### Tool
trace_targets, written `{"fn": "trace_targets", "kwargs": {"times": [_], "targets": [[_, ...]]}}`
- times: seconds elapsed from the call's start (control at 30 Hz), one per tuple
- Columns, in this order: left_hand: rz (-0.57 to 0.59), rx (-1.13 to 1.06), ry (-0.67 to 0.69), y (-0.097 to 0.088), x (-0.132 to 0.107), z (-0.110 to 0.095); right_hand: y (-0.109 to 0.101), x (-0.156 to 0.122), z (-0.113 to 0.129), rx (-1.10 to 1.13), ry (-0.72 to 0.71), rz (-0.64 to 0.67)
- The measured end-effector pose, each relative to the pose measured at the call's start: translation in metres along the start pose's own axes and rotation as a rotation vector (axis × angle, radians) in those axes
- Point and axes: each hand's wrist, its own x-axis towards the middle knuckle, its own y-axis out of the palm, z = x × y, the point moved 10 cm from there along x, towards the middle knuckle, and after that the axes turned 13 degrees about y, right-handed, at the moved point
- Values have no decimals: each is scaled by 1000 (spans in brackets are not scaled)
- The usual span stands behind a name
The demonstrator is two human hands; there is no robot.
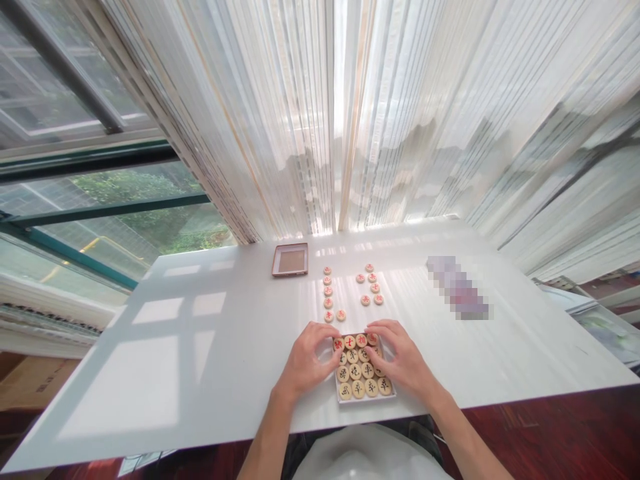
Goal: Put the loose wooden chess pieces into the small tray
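Shirt [365,457] nearest; between left hand [306,357] and right hand [400,357], four rows are seen in the box [367,400].
Both hands are half-curled at its far end, thumbs and fingers parted; whether anything is pinched cannot be told. Twelve pieces [341,315] are left on the table [235,373] beyond the grip.

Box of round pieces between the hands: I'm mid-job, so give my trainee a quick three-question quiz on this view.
1. True or false: every piece in the box has a black character.
2. The square brown-rimmed tray lies: (a) left of the loose pieces; (b) right of them; (c) inside the box.
3. Which hand is nearer the tray?

Key: 1. False; the farthest row of pieces in the box has red characters. 2. (a). 3. Left hand.
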Motion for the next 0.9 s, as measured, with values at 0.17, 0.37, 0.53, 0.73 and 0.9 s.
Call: {"fn": "trace_targets", "kwargs": {"times": [0.17, 0.37, 0.53, 0.73, 0.9], "targets": [[-6, 8, 7, 2, 1, 0, 0, 0, 1, 1, 5, -4], [-7, 19, -12, 2, 0, 4, 0, 0, 1, -3, 8, -9], [-2, 10, -15, 3, 0, 5, 0, 0, 1, -10, 5, -1], [21, 8, -38, 5, -2, 9, -1, 0, 4, -10, -8, -8], [21, 7, -80, 5, -1, 11, 1, 1, 2, -17, -5, -4]]}}
